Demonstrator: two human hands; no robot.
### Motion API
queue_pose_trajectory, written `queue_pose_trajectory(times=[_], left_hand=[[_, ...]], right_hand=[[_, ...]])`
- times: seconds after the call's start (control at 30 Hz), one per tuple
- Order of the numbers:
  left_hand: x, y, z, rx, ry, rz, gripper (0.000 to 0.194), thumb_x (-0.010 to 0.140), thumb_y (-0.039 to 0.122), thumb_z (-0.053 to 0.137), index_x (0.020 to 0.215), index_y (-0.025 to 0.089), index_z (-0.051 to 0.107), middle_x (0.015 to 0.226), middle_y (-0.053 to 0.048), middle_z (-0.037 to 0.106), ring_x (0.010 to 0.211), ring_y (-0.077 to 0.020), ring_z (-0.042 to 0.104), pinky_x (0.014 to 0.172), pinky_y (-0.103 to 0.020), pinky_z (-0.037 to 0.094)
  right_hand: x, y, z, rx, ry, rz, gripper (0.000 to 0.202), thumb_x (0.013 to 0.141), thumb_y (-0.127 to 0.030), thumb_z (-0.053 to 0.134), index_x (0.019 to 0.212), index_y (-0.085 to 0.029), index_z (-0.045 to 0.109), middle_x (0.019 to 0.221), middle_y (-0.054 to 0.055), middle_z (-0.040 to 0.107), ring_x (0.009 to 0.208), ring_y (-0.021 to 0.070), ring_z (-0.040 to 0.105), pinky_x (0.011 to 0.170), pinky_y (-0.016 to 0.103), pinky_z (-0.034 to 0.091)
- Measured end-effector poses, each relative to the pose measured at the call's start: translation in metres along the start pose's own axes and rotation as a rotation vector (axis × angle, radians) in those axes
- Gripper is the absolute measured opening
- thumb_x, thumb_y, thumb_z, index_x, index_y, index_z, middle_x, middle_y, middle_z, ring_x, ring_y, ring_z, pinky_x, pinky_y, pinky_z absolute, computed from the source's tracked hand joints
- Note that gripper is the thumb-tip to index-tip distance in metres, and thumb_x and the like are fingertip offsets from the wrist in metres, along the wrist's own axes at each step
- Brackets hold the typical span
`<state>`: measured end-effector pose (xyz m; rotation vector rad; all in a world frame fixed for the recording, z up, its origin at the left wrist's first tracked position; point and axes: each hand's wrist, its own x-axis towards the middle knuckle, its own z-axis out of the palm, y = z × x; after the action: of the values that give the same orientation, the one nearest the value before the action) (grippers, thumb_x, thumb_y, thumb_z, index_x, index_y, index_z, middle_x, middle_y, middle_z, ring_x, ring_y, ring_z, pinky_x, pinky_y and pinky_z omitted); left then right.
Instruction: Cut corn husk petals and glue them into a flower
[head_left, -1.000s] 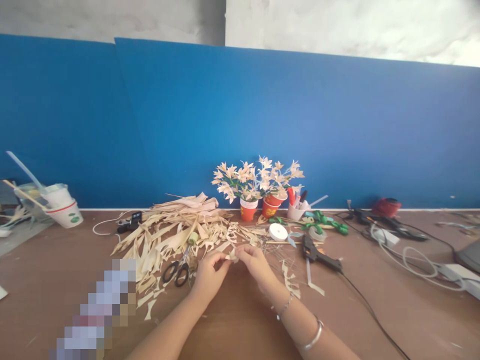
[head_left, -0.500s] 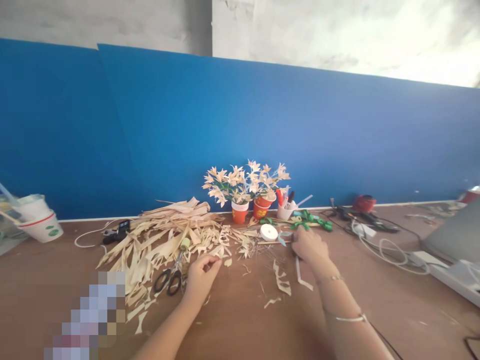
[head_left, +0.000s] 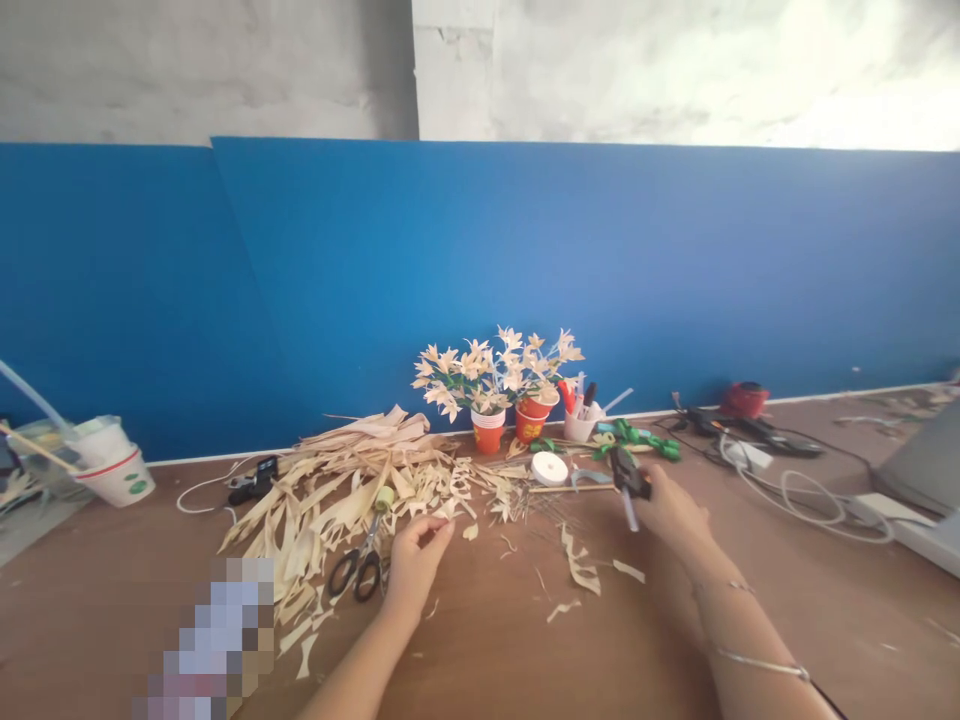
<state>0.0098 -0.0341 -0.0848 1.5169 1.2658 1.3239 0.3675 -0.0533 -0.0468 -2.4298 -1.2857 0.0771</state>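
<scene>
My left hand [head_left: 420, 560] hovers over the table beside the black-handled scissors [head_left: 358, 572]. Its thumb and forefinger are pinched together, and what they hold is too small to make out. Pale dried husk pieces [head_left: 330, 500] lie in a heap behind and left of it. My right hand [head_left: 671, 515] grips a black glue gun [head_left: 631, 478], from which a translucent glue stick [head_left: 631, 514] sticks out towards me. Left of the gun are a white tape roll [head_left: 550, 467] and a bluish strip [head_left: 591, 480]. Behind it lie green ribbon pieces [head_left: 637, 438].
Pale husk flowers [head_left: 499, 365] stand in red paper cups [head_left: 488, 436] by the blue partition [head_left: 480, 240]. A pen cup [head_left: 580, 428] is beside them. White cables [head_left: 810, 500] lie at the right, paper cups [head_left: 124, 478] at the left. Husk scraps [head_left: 581, 560] litter the table.
My right hand has lifted the glue gun off the table and drawn it back towards me. My left hand keeps its pinch. The camera view has shifted slightly.
</scene>
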Motion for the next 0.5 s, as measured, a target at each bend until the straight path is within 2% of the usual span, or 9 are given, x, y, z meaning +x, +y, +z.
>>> queue_pose_trajectory(times=[0.1, 0.17, 0.2, 0.27, 0.33, 0.4, 0.5], left_hand=[[0.000, 0.000, 0.000, 0.001, -0.007, -0.014, 0.026, 0.071, 0.040, 0.062, 0.065, 0.016, 0.066, 0.071, -0.003, 0.066, 0.071, -0.0190, 0.058, 0.071, -0.030, 0.044], [0.000, 0.000, 0.000, 0.009, -0.003, -0.027, 0.025, 0.072, 0.039, 0.061, 0.064, 0.016, 0.065, 0.070, -0.002, 0.065, 0.071, -0.0187, 0.057, 0.071, -0.030, 0.044], [0.000, -0.001, 0.000, 0.011, 0.002, -0.031, 0.025, 0.072, 0.039, 0.061, 0.063, 0.016, 0.064, 0.069, -0.002, 0.064, 0.071, -0.0186, 0.057, 0.071, -0.029, 0.043], [0.000, -0.003, 0.000, 0.009, 0.013, -0.032, 0.024, 0.072, 0.039, 0.061, 0.063, 0.016, 0.063, 0.068, -0.002, 0.063, 0.070, -0.0185, 0.057, 0.071, -0.029, 0.043], [0.000, -0.006, -0.001, 0.009, 0.018, -0.024, 0.025, 0.072, 0.039, 0.061, 0.062, 0.016, 0.063, 0.066, -0.001, 0.063, 0.070, -0.0184, 0.057, 0.070, -0.029, 0.043], [0.001, -0.008, -0.001, 0.019, 0.014, -0.014, 0.025, 0.073, 0.039, 0.060, 0.063, 0.017, 0.063, 0.066, -0.001, 0.063, 0.070, -0.0184, 0.057, 0.070, -0.029, 0.043], [0.002, -0.011, -0.001, 0.051, 0.004, 0.006, 0.025, 0.075, 0.039, 0.058, 0.064, 0.017, 0.064, 0.068, -0.002, 0.063, 0.071, -0.0184, 0.056, 0.071, -0.029, 0.042]], right_hand=[[-0.014, -0.025, 0.000, 0.336, 0.146, -0.072, 0.033, 0.077, -0.041, 0.050, 0.100, -0.019, 0.058, 0.085, 0.009, 0.066, 0.081, 0.0290, 0.061, 0.068, 0.036, 0.044], [-0.029, -0.049, 0.006, 0.564, 0.190, -0.260, 0.029, 0.077, -0.042, 0.051, 0.091, -0.018, 0.059, 0.080, 0.006, 0.064, 0.072, 0.0230, 0.059, 0.062, 0.030, 0.043], [-0.038, -0.062, 0.010, 0.625, 0.161, -0.410, 0.025, 0.077, -0.040, 0.052, 0.086, -0.018, 0.058, 0.078, 0.005, 0.062, 0.069, 0.0204, 0.058, 0.060, 0.028, 0.042], [-0.057, -0.085, 0.020, 0.639, 0.072, -0.719, 0.013, 0.074, -0.029, 0.053, 0.081, -0.019, 0.056, 0.077, 0.003, 0.059, 0.067, 0.0169, 0.054, 0.061, 0.025, 0.041], [-0.074, -0.102, 0.029, 0.568, 0.004, -0.905, 0.009, 0.070, -0.020, 0.054, 0.078, -0.019, 0.053, 0.075, 0.002, 0.056, 0.066, 0.0154, 0.051, 0.059, 0.024, 0.038], [-0.088, -0.113, 0.036, 0.519, -0.036, -0.998, 0.011, 0.067, -0.014, 0.053, 0.076, -0.020, 0.050, 0.076, 0.002, 0.053, 0.066, 0.0149, 0.049, 0.058, 0.023, 0.037], [-0.100, -0.120, 0.044, 0.487, -0.085, -1.059, 0.015, 0.065, -0.011, 0.051, 0.076, -0.020, 0.048, 0.076, 0.001, 0.051, 0.067, 0.0149, 0.048, 0.059, 0.023, 0.036]])
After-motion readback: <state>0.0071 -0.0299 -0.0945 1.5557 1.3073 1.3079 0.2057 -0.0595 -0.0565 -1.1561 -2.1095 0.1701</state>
